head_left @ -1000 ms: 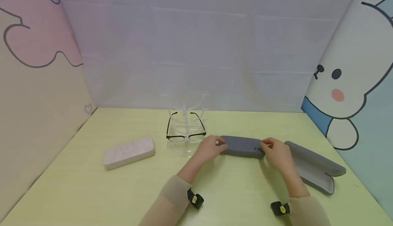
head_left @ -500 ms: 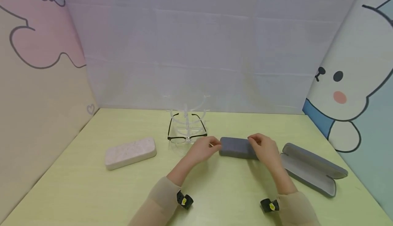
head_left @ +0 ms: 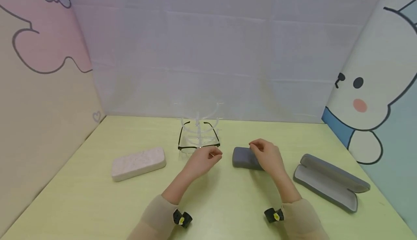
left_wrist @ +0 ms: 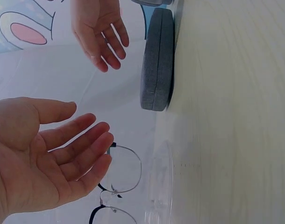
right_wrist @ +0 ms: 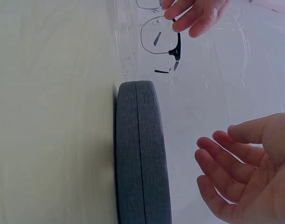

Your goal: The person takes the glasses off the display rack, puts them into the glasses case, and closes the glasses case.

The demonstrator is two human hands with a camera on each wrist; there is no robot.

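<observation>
A: Start at the left of the table [head_left: 97,203]. What lies there?

B: A pale pink closed case [head_left: 138,163], flat on the yellow-green top, well apart from both hands. Just right of it, toward the back wall, a clear stand [head_left: 198,124] carries black-rimmed glasses [head_left: 198,144].

A: And the left hand?

B: The left hand [head_left: 203,159] hovers just in front of the stand, near the glasses but touching nothing. In the left wrist view its palm faces up-camera with the fingers [left_wrist: 81,149] loosely spread and only slightly bent, so it is released and holds nothing.

A: Where is the closed grey case relative to it?

B: The closed grey case [head_left: 242,157] lies flat on the table just to the right of that hand, with a clear gap of bare table between them. In the left wrist view the case [left_wrist: 157,60] sits beyond the fingertips, lid down on its base, seam showing along the side.

A: The right hand, then?

B: The right hand [head_left: 266,155] is over the right part of the grey case, hiding that end in the head view. The right wrist view shows it [right_wrist: 247,172] lifted off the case [right_wrist: 141,154], fingers relaxed and apart, not in contact. It is released too.

A: Anything further right?

B: An open grey case [head_left: 329,182], lid hinged back, lies near the right edge, apart from the right hand. A cartoon rabbit panel [head_left: 368,88] stands behind it.
</observation>
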